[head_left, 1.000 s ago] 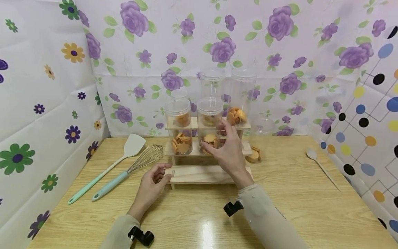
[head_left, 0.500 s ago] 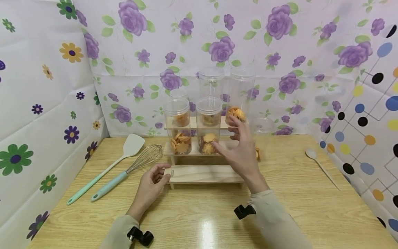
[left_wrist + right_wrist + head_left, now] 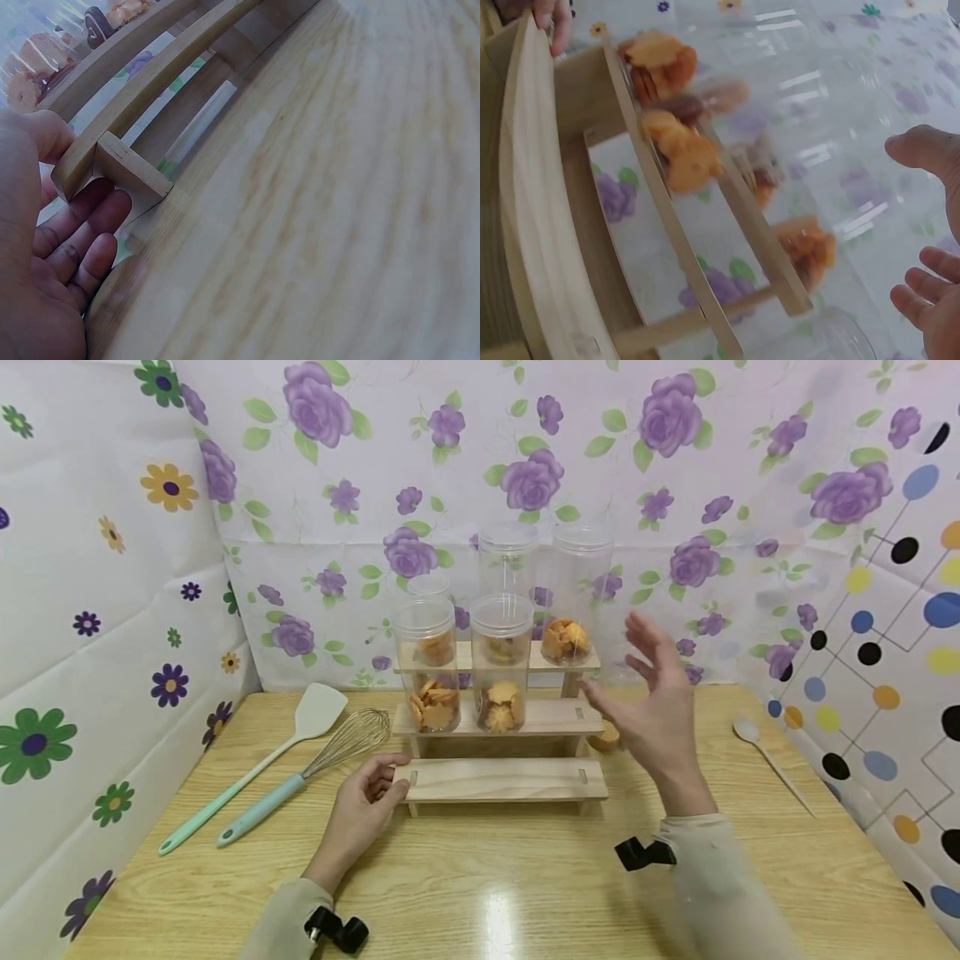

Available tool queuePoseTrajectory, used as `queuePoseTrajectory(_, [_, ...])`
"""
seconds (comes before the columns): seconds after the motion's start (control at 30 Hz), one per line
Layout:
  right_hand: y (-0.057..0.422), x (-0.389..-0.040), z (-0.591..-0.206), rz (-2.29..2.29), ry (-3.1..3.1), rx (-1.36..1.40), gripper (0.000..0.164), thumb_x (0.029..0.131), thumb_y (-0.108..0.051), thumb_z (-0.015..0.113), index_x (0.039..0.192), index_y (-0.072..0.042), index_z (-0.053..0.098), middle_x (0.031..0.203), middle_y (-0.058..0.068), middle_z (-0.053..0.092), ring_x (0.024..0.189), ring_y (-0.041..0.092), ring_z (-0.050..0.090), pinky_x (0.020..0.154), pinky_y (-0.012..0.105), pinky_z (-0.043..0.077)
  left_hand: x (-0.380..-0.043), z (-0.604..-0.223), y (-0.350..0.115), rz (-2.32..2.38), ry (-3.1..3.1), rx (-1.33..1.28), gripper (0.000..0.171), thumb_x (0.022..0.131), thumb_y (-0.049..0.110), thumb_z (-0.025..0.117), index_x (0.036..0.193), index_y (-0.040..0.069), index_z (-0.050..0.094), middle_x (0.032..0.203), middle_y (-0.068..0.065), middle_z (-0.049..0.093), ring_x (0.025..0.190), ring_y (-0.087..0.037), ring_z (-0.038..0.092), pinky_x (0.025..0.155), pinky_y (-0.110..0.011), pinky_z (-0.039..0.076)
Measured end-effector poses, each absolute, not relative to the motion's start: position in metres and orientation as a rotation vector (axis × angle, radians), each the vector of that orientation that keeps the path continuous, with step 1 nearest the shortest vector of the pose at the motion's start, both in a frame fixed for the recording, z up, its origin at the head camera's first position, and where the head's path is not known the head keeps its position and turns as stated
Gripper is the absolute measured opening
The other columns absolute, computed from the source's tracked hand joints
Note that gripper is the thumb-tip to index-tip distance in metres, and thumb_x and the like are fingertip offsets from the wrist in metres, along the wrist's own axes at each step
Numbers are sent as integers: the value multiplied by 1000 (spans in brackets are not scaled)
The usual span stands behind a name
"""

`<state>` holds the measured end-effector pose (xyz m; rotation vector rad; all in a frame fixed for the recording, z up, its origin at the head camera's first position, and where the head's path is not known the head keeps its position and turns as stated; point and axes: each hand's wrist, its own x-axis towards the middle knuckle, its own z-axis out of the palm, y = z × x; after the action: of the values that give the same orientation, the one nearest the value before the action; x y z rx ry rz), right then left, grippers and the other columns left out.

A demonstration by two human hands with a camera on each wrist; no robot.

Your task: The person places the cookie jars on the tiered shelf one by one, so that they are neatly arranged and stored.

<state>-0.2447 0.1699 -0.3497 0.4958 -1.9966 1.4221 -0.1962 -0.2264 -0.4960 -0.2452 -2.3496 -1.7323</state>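
A three-tier wooden rack (image 3: 498,779) stands on the table. My left hand (image 3: 362,806) grips the left end of its lowest tier, fingers curled around the board edge in the left wrist view (image 3: 75,217). Two clear jars of cookies stand on the middle tier: a left jar (image 3: 434,703) and a right jar (image 3: 501,706). Three more jars stand on the top tier, among them a tall jar (image 3: 567,639) at its right end. My right hand (image 3: 660,718) is raised right of the rack, fingers spread, holding nothing. Behind it another cookie jar (image 3: 606,737) on the table is mostly hidden.
A white spatula (image 3: 318,710) with a green handle and a whisk (image 3: 352,739) with a blue handle lie left of the rack. A light-coloured spoon (image 3: 757,743) lies at the far right. Patterned cloths (image 3: 480,443) enclose the back and sides.
My right hand has let go of the right jar on the middle tier and moved right, past the rack's end. My left hand has stayed on the lowest tier.
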Motion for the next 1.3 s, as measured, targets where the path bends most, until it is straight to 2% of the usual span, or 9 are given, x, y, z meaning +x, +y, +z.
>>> queuePoseTrajectory(0.23, [201,-255,-359,1457,-1955,375,100,85,1,95,168,-23,46,168,1,50,155,21,48,127,47,42,-197,-498,-227,-1734,-2349,-241,29,107,10,75,136,15,74,103,-12,70,86,-18,65,73,-24,52])
queuePoseTrajectory(0.47, [217,-275,-389,1571,-1977,241,102,87,-9,96,172,-28,41,170,3,47,157,27,46,130,50,37,-197,-497,-226,-1738,-2343,-245,29,107,11,76,136,15,74,104,-12,70,87,-18,66,74,-24,53])
queuePoseTrajectory(0.8, [225,-294,-431,1730,-2071,163,109,91,-20,96,177,-33,29,174,12,40,156,33,44,129,59,35,-196,-496,-226,-1730,-2350,-240,30,107,9,75,136,14,74,103,-12,70,87,-19,65,74,-24,53])
queuePoseTrajectory(1.1, [230,-299,-455,1783,-2134,189,104,95,-24,93,177,-23,29,169,16,44,155,41,45,128,63,37,-197,-496,-225,-1721,-2351,-228,29,106,8,76,134,15,74,101,-11,68,84,-18,63,73,-24,51])
queuePoseTrajectory(1.3, [232,-302,-464,1778,-2215,217,101,97,-27,92,175,-15,29,172,18,40,157,45,43,127,65,35,-197,-497,-226,-1721,-2353,-230,28,106,10,75,134,16,75,101,-11,68,83,-17,63,72,-24,51])
